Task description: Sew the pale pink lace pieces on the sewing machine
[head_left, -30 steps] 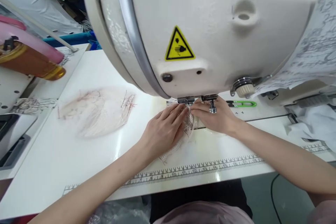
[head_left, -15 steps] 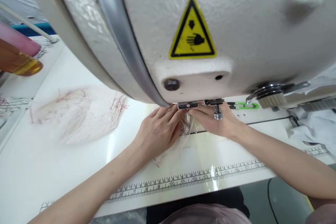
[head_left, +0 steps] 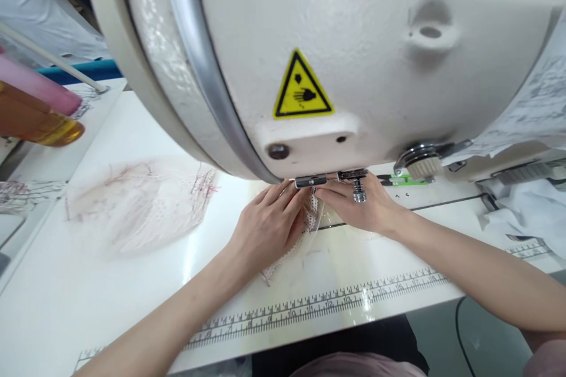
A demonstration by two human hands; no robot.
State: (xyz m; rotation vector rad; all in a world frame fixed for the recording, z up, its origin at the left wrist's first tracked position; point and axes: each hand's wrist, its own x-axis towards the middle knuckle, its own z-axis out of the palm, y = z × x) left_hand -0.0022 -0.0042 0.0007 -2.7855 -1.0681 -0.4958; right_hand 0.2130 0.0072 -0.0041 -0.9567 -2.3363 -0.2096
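Both hands unmoved since a second ago: left hand (head_left: pixel 269 227) flat, fingers together, pressing the lace strip (head_left: pixel 312 216) to the counter (head_left: pixel 132 288), right hand (head_left: pixel 363 210) flat alongside, fingertips meeting at the presser foot (head_left: pixel 311 181); lace tail barely shifted, so feeding looks slow or paused.

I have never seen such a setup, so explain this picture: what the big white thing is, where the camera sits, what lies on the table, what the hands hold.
The camera sits on the person's head, looking down at their hands. The big white body is a sewing machine with a yellow warning sticker. The left hand and right hand lie flat on a small lace piece at the machine's foot; neither grips it. On the white table lie a heap of sheer fabric at left, a printed ruler along the front edge, and green snips behind the right hand.
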